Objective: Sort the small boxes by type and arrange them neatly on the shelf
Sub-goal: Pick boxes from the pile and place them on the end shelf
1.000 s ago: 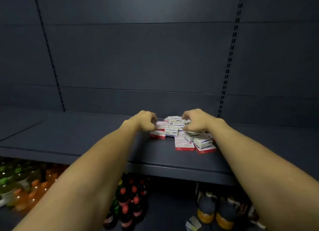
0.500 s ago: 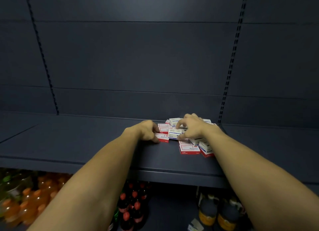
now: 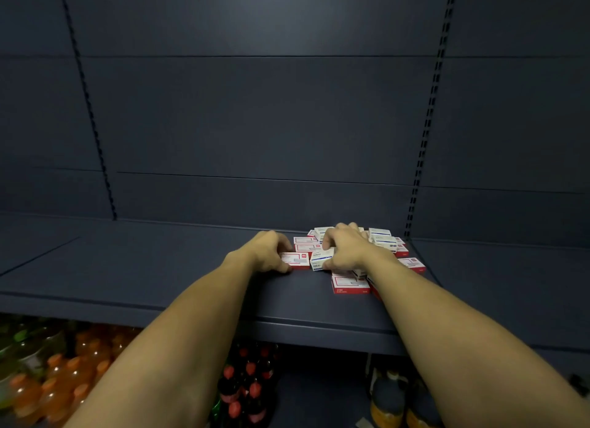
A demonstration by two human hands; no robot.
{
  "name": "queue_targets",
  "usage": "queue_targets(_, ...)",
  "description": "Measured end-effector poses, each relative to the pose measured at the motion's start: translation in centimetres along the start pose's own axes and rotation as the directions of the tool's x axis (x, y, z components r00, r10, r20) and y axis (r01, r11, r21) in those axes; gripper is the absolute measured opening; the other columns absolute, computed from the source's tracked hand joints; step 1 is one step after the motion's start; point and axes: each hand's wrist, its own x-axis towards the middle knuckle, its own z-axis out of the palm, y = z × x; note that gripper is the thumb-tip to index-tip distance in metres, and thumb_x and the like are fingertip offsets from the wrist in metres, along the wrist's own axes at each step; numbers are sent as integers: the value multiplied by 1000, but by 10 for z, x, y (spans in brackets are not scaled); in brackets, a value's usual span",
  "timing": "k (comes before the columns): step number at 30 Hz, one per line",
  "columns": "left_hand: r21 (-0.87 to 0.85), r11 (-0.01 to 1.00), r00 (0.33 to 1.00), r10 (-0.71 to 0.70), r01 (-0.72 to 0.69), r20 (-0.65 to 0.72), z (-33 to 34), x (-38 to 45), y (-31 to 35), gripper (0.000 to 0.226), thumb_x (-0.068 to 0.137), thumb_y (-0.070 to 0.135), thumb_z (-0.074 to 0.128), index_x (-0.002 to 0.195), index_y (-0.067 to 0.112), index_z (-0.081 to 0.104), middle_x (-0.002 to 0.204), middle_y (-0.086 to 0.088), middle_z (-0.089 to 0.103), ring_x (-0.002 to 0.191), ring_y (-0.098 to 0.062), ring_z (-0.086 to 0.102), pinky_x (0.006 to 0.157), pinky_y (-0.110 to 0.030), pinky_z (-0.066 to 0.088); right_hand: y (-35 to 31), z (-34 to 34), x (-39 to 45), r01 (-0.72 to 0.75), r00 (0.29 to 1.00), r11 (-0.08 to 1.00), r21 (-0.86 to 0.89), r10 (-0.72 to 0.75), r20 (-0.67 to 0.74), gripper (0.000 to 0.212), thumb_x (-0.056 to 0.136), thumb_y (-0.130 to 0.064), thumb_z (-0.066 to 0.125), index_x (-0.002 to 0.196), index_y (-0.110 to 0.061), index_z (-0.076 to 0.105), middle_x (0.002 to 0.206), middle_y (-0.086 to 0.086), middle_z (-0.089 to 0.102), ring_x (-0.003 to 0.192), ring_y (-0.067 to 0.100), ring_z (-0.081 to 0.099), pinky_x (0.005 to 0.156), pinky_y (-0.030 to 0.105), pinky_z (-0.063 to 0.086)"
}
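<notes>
Single head-worn view, looking forward and down, near the dark shelf (image 3: 191, 268), wide-angle.

Dim scene, lit from above: a soft pale patch on the dark blue metal back panel (image 3: 274, 18) fades into heavy corner vignetting. Wide-angle distortion bows the slotted uprights (image 3: 424, 133). Orange-capped drink bottles (image 3: 48, 392) below appear blurred.

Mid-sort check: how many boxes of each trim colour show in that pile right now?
red-trimmed boxes: 6 in plain view
blue-trimmed boxes: 4 in plain view
Total: 10 in plain view. The right hand and its forearm cover part of the pile, so more may lie beneath.
</notes>
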Motion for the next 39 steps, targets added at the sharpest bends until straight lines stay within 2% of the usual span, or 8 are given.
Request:
queue_targets(2,49,998,999,42,-42,7,-2,-2,4,38,73,24,84,110,24,74,103,6,68,88,-10,61,80,-23,48,-1,-1,0,-8,1000,1000,10,8,6,32,70,-37,77,94,-34,56,107,-9,43,114,23,38,86,35,33)
queue_targets(7,125,990,998,60,-58,-17,-9,-5,7,40,71,24,84,110,22,76,96,9,63,85,-10,59,75,-22,45,-7,-8,-1,-72,993,995,-63,77,90,61,71,-43,80,126,-38,56,123,2,42,120,30,38,102,43,43)
queue_targets(10,114,992,997,53,-47,-52,-15,-4,6,40,71,24,83,111,22,76,97,11,61,84,-7,60,74,-22,47,-7,-11,1,-74,992,995,-68,80,94,46,68,-39,84,110,-35,67,116,3,41,112,28,40,97,45,48)
queue_targets(13,125,990,992,78,-66,-98,-25,-1,8,38,71,23,81,108,22,76,95,9,63,82,-8,60,75,-23,50,-8,-17,3,-7,999,998,-60,9,33,37,57,-43,83,90,-36,66,105,0,50,107,25,48,92,42,50)
queue_targets(17,177,975,971,164,-133,-173,-47,8,27,38,69,34,78,104,21,77,87,8,64,80,-12,61,78,-27,53,0,-42,0,69,991,997,33,-65,-118,31,71,-30,81,98,-26,65,104,-3,57,100,19,57,86,34,50)
queue_targets(21,207,962,952,220,-176,-212,-63,23,48,39,64,39,72,99,23,77,85,7,68,79,-16,64,78,-37,57,14,-68,-8,77,967,997,13,-72,-243,29,71,-14,75,97,-19,62,100,-3,54,96,18,55,79,29,48)
queue_targets(28,194,934,915,340,-301,-218,-58,41,96,30,66,32,72,96,24,73,86,10,62,78,-15,62,76,-39,58,48,-90,-43,-131,942,991,-9,122,-311,32,67,-18,76,91,-22,56,97,-4,55,88,17,57,77,39,55)
queue_targets(39,211,845,847,520,-491,-112,-1,57,186,32,71,29,78,98,21,65,94,6,56,81,-16,59,74,-39,56,123,-114,-130,-383,858,922,-56,332,-392,32,71,-23,76,96,-17,56,103,1,54,95,22,55,78,39,53)
